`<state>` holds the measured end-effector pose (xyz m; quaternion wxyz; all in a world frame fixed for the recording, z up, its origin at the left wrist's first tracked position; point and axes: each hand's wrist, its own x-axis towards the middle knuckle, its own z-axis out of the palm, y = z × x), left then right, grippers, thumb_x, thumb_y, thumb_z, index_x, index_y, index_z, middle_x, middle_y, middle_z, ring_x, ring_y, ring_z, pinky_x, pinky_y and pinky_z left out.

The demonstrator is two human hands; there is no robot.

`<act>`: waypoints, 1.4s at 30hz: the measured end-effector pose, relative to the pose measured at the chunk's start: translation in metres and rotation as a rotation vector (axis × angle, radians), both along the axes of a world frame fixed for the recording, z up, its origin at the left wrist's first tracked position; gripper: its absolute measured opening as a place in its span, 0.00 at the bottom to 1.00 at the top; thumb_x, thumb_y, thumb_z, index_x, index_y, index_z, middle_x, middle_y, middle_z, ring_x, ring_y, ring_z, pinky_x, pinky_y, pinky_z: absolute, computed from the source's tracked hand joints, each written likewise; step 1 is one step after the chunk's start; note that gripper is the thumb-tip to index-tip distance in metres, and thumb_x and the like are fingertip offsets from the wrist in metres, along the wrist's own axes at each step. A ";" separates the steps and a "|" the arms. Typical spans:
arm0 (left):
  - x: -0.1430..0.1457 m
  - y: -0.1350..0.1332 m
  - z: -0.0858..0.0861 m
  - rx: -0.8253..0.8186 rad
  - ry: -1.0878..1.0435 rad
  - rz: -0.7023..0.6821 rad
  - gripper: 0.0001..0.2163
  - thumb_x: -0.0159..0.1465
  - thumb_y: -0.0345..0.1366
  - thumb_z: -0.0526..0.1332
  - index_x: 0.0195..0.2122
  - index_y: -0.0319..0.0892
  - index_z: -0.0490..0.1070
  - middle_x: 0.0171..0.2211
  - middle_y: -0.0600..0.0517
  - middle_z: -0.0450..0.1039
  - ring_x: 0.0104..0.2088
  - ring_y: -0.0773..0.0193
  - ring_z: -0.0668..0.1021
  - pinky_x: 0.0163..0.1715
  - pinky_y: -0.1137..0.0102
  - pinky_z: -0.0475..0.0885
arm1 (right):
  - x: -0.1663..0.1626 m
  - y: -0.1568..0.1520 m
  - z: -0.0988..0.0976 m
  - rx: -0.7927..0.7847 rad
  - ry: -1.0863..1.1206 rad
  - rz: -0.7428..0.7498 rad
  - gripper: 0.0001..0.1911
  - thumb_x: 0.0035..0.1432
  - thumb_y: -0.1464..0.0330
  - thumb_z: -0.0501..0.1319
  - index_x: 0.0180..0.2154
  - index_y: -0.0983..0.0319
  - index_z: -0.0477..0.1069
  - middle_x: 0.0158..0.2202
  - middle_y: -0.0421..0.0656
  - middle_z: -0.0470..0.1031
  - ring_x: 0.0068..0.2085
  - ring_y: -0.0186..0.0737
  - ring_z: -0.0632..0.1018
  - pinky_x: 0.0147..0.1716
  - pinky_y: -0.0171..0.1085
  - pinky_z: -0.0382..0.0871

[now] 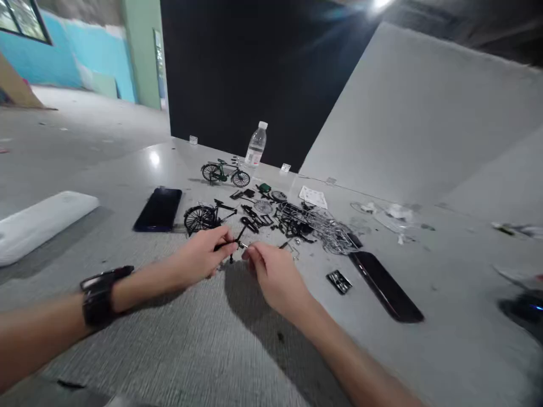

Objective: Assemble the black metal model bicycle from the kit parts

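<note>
My left hand (pixel 212 251) is closed on a small black model bicycle part (pixel 241 232), a thin bar that angles up and right. My right hand (pixel 274 274) pinches a thin silver rod (pixel 244 245) whose tip meets the black part; fingers hide the rest of it. Just beyond my left hand stands a partly built black model bicycle (pixel 201 217) with its rear wheel on. Farther back is a whole model bicycle (pixel 224 172) with a green frame. Loose black parts (pixel 254 217) and silver wire-like pieces (pixel 331 226) lie in a pile past my right hand.
A water bottle (pixel 257 147) stands behind the green bicycle. A dark phone (pixel 159 209) lies left, and a long black case (pixel 386 285) right. Near it are a small tray of metal bits (pixel 339 281) and a white printed sheet (pixel 313 196). A white wrapped bundle (pixel 46 223) lies far left.
</note>
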<state>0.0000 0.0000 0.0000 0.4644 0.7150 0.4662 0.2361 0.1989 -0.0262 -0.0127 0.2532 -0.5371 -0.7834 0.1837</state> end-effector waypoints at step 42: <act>0.002 0.004 -0.008 0.032 -0.106 0.024 0.09 0.68 0.41 0.55 0.32 0.45 0.60 0.16 0.62 0.60 0.13 0.70 0.64 0.14 0.75 0.60 | 0.000 -0.002 -0.007 0.193 -0.049 -0.008 0.13 0.70 0.73 0.53 0.37 0.60 0.76 0.31 0.40 0.81 0.30 0.39 0.77 0.31 0.37 0.65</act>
